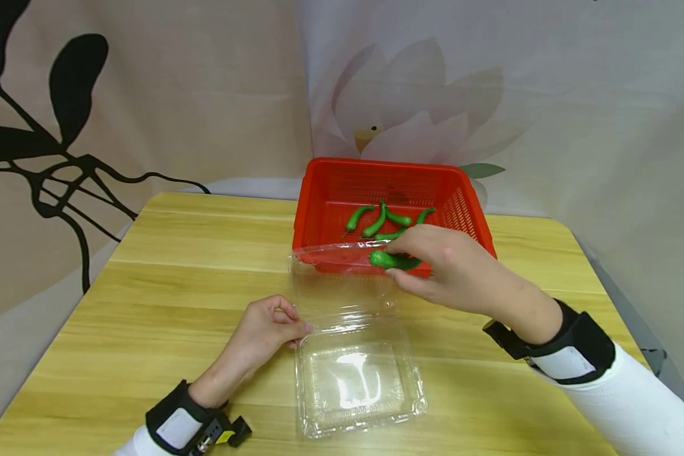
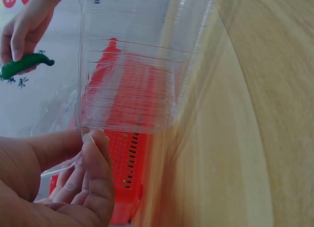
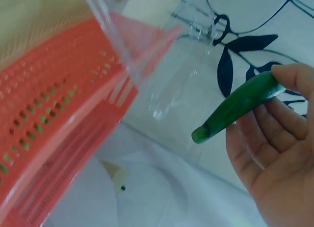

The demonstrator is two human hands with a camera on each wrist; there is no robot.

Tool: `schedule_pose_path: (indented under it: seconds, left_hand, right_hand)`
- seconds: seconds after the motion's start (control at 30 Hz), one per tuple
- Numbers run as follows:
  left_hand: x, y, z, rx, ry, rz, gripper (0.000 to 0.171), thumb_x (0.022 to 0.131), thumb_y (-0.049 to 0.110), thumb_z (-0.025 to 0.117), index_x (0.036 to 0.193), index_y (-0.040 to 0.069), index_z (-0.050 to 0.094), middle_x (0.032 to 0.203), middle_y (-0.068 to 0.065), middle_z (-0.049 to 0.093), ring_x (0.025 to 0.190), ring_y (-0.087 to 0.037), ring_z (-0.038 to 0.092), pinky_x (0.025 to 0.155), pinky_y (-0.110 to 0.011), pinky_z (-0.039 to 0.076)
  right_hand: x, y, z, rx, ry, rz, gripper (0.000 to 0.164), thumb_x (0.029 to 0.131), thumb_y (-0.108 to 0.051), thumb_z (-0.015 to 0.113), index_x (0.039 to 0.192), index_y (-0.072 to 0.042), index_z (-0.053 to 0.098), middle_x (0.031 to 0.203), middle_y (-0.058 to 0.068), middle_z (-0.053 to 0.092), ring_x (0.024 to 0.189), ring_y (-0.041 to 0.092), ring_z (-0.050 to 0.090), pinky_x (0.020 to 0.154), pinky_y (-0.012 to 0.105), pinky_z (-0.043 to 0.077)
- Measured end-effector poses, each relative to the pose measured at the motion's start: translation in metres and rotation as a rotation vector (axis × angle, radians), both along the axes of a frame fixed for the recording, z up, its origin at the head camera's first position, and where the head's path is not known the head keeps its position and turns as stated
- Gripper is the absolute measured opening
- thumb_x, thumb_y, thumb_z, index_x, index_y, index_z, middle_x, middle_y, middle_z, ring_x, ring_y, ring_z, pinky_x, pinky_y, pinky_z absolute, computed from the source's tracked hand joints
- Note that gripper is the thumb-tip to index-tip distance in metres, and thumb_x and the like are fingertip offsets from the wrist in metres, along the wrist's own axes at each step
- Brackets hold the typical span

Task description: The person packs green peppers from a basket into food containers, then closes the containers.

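Note:
A green chili pepper (image 3: 240,105) is pinched between the thumb and fingers of my right hand (image 1: 444,266), held above the near rim of the red basket. My left hand (image 1: 270,326) pinches the left edge of a clear plastic clamshell box (image 1: 356,380) near its hinge. The box lies unfolded on the table, its lid (image 1: 342,285) toward the basket and its tray toward me. No pepper shows in the tray. In the left wrist view the thumb and index finger (image 2: 95,158) grip the box's thin rim.
The red perforated basket (image 1: 390,166) stands at the back of the wooden table (image 1: 205,266), with several green peppers (image 1: 374,221) lying inside. Behind the table hangs a pale cloth (image 1: 234,82) printed with dark leaves and a flower.

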State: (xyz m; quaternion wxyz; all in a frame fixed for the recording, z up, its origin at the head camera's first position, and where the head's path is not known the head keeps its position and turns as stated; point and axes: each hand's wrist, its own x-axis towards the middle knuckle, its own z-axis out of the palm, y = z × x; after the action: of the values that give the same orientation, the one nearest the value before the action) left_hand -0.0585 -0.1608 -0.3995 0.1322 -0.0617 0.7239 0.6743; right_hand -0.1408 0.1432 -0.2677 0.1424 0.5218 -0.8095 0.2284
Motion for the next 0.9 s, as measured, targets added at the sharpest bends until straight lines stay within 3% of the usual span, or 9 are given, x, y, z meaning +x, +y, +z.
schedule_pose_path:
  seconds: [0.4,0.63,0.9]
  left_hand:
    - [-0.001,0.002,0.001,-0.021,-0.015,0.006,0.024,0.087,-0.003,0.082,0.092,-0.002,0.058,0.081,-0.015,0.075,0.065,-0.019,0.066,0.062,-0.029,0.058]
    - [0.0,0.002,-0.001,-0.002,0.0,0.002,0.024,0.088,-0.002,0.082,0.092,-0.003,0.058,0.081,-0.013,0.074,0.066,-0.02,0.065,0.061,-0.03,0.058]
    - [0.0,0.001,-0.002,-0.002,0.008,-0.008,0.025,0.088,-0.001,0.082,0.092,-0.002,0.058,0.077,-0.011,0.073,0.065,-0.019,0.064,0.061,-0.029,0.058]
  right_hand:
    - [0.032,-0.024,-0.029,0.084,-0.018,0.114,0.021,0.087,-0.016,0.087,0.102,-0.009,0.074,0.091,-0.005,0.07,0.081,0.008,0.063,0.075,0.025,0.057]
    - [0.046,-0.038,-0.047,0.214,-0.046,0.181,0.011,0.094,-0.019,0.081,0.093,-0.012,0.072,0.083,-0.008,0.066,0.075,0.005,0.059,0.072,0.02,0.053]
    - [0.059,-0.051,-0.064,0.449,-0.102,0.173,0.015,0.099,-0.027,0.076,0.089,-0.017,0.069,0.08,-0.013,0.063,0.074,0.003,0.059,0.072,0.021,0.053]
